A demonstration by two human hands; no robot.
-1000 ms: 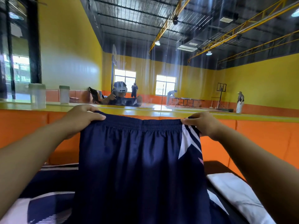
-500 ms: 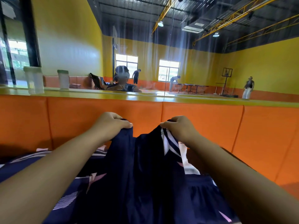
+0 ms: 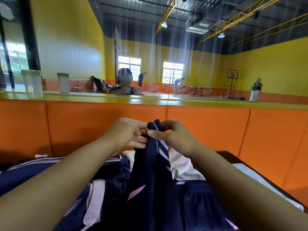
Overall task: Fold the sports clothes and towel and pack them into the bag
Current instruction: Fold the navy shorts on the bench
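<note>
Navy sports shorts (image 3: 155, 185) with white and pink stripes hang folded lengthwise, their two waistband ends pinched together at the top. My left hand (image 3: 126, 134) and my right hand (image 3: 176, 135) meet there, both gripping the waistband. Below lies a navy sports shirt (image 3: 83, 194) with pale pink trim, spread to the left. A white towel (image 3: 183, 165) lies behind the shorts, partly hidden by them. No bag is visible to me.
An orange padded wall (image 3: 208, 130) with a yellow ledge (image 3: 116, 98) stands close ahead. Two lidded plastic jars (image 3: 32, 84) sit on the ledge at left. A mirror above reflects a hall with people. The dark table edge (image 3: 230, 155) shows at right.
The shorts were held spread wide by the waistband; my hands have come together at the centre, doubling the shorts lengthwise. The view has tilted down.
</note>
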